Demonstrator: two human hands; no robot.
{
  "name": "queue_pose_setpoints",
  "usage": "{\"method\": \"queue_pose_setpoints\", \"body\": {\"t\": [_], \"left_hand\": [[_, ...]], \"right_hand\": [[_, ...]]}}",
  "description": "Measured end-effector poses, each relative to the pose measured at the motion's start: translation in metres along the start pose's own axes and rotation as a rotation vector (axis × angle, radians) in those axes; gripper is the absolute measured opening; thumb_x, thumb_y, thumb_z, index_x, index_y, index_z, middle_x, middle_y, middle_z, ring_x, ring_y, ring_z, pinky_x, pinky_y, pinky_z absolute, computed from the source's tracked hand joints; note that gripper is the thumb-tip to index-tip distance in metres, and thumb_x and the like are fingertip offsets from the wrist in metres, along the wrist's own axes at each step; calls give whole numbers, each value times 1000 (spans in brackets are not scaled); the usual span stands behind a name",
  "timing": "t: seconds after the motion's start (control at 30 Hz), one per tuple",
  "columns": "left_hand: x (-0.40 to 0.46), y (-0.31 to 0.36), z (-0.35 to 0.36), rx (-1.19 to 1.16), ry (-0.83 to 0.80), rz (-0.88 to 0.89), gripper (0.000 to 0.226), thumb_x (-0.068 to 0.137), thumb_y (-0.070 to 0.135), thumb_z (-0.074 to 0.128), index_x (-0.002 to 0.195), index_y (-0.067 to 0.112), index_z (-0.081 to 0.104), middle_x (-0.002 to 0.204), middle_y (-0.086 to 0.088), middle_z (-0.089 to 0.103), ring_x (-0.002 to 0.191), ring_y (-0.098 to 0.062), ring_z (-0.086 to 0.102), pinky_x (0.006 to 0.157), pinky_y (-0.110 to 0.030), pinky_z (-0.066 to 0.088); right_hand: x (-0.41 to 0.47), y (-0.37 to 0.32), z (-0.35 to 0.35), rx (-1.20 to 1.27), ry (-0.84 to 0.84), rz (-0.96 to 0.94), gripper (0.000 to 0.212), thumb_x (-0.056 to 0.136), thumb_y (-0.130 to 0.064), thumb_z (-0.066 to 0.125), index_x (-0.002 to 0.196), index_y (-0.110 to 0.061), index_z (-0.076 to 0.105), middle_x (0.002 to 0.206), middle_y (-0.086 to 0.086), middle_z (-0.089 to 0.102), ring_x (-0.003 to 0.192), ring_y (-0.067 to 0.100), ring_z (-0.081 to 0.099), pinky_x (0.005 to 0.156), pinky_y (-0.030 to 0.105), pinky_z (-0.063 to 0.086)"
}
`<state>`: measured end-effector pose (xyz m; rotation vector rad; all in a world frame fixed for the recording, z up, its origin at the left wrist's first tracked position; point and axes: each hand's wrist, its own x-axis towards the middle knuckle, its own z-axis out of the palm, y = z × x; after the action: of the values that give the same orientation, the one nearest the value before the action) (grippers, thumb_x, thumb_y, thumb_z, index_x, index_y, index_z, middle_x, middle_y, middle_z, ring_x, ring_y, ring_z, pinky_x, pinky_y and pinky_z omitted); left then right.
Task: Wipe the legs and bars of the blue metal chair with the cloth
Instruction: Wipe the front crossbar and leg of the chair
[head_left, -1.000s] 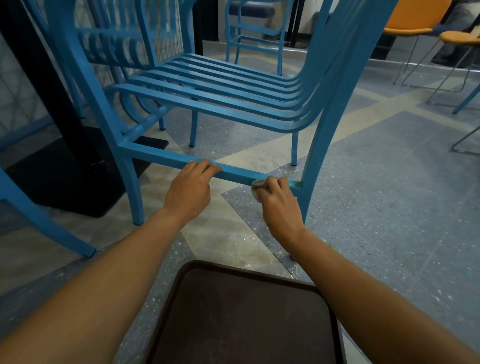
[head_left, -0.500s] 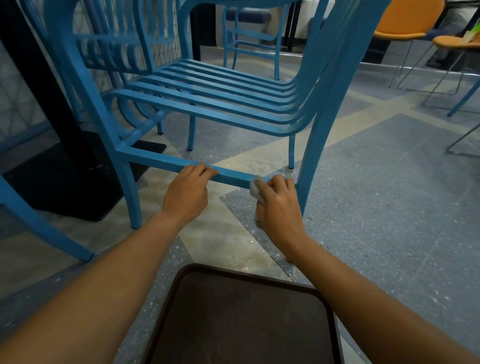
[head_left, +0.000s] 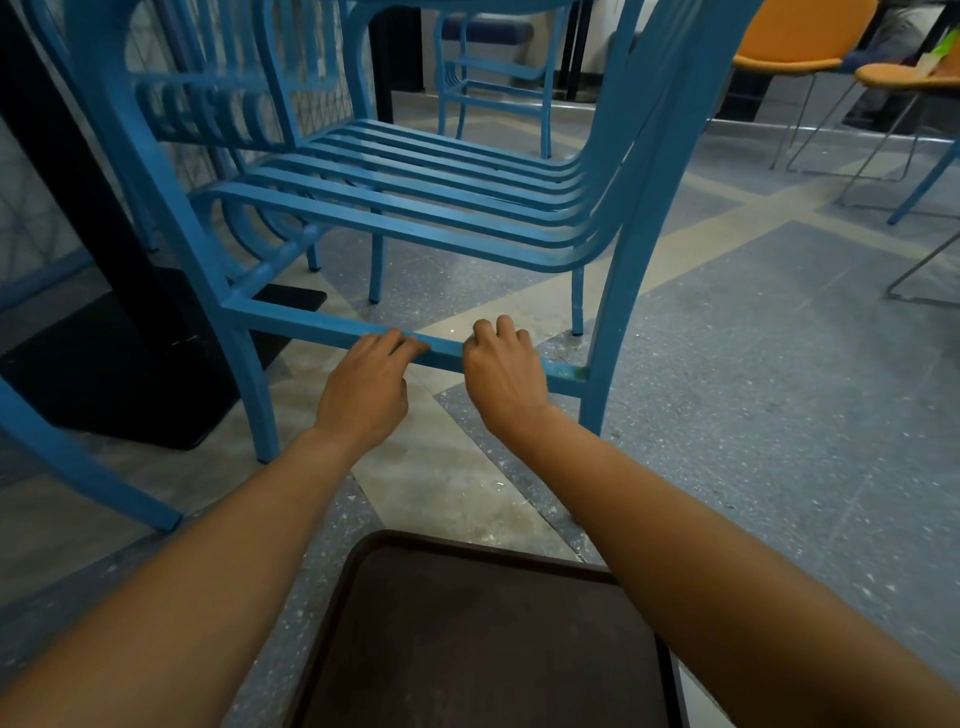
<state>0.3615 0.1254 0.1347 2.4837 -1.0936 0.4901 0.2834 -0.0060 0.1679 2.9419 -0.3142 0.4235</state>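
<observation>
Left hand (head_left: 363, 387) of mine rests its curled fingers over the low blue metal crossbar (head_left: 291, 318) of the blue slatted metal chair (head_left: 441, 197), steadying it. Right hand (head_left: 501, 371) curls over the same bar further right; the cloth is hidden, presumably under that palm. I judge the bar wipe is midway; next comes the right leg (head_left: 605, 358). Nearest me, the dark brown tray (head_left: 467, 639) holds nothing.

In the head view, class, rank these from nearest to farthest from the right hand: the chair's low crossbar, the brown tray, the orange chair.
1. Low crossbar: under the right hand, which curls over it.
2. Brown tray: on the floor, nearer the person.
3. Orange chair: far right, at the back.
</observation>
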Motion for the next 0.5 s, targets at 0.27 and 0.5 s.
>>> {"method": "queue_pose_setpoints", "body": {"t": [0.27,0.5], "left_hand": [[-1,3,0,-16,6,-21,47,84,-5,51,127,14,53,120,-6,55,114,-26,49,95,-39,45],[0,4,-2,-6,-7,-28,48,85,-2,50,130,16,50,124,-3,53,117,-23,47,97,-36,42]], "right_hand": [[-12,7,-7,-102,-66,43,38,97,-21,44,128,1,49,124,16,50,111,28,43,97,37,37],[-19,8,-15,-63,-75,39,39,94,-20,50,129,-1,49,124,15,51,112,27,43,98,37,37]]}}
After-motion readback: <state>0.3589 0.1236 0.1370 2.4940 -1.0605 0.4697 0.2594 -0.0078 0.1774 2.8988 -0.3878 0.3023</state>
